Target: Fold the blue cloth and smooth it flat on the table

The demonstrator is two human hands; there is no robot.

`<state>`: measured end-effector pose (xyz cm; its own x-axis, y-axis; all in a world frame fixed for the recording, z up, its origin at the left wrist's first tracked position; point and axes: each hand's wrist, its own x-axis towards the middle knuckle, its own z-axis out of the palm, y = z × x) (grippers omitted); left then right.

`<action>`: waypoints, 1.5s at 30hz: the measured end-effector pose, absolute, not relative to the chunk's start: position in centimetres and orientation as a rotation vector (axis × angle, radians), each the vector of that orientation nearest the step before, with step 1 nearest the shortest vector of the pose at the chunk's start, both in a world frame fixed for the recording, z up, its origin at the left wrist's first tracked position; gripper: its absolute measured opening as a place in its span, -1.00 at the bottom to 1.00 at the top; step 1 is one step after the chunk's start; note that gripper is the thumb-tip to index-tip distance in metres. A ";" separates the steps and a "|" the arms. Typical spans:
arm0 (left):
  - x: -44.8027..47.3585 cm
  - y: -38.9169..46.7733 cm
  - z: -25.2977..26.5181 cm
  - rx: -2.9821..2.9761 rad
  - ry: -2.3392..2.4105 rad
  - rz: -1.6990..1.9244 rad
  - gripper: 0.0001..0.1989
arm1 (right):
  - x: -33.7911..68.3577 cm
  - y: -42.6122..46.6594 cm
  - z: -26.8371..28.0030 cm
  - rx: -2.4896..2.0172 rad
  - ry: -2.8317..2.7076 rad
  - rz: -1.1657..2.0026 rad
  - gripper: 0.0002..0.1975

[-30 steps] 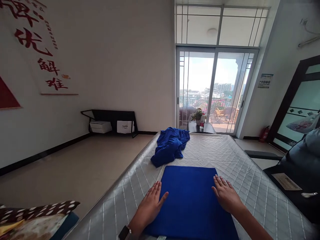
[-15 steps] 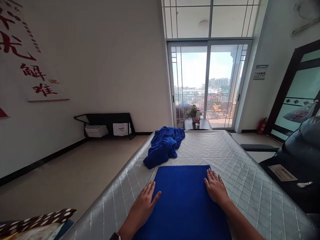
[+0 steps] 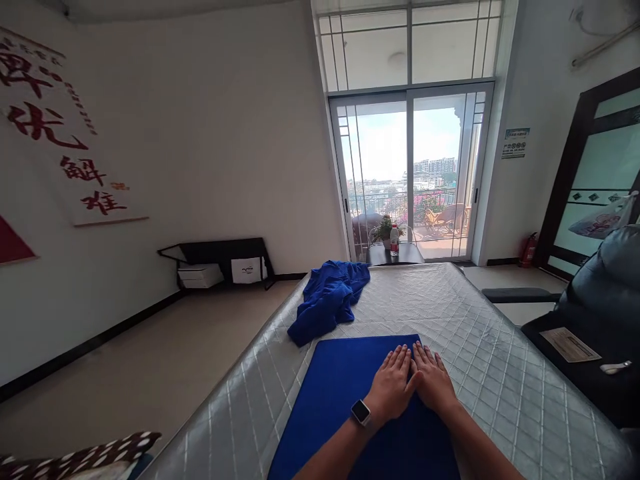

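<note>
Head view: left hand (image 3: pixel 393 392) and right hand (image 3: pixel 433 385) resting on flat blue cloth (image 3: pixel 333 393), fingers straight, nearly together, pinching nothing; cloth looking soft, light, probably holding best by far corners.

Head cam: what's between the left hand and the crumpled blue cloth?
In the head view, from the left hand: the far part of the flat blue cloth, then a strip of silver quilted cover.

You're in a room, home or office unclear — the balcony door (image 3: pixel 409 180), armchair (image 3: pixel 617 277) and wall scroll (image 3: pixel 83 150) look homely, while a fire extinguisher (image 3: pixel 529 252) and posted notice (image 3: pixel 515 144) suggest shared premises.
</note>
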<state>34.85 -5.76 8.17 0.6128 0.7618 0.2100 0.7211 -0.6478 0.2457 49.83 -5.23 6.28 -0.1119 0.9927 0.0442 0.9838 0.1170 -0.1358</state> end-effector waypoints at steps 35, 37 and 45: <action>14.0 -2.1 4.3 2.337 1.956 0.399 -0.13 | 49.3 -1.7 7.1 -2.120 -2.229 0.032 -0.36; 13.9 -2.0 4.0 2.339 1.960 0.409 -0.14 | 49.4 -1.4 6.6 -2.110 -2.198 0.056 -0.35; 13.8 -1.8 3.4 2.365 1.987 0.415 -0.16 | 49.6 -1.3 5.6 -2.093 -2.127 0.079 -0.35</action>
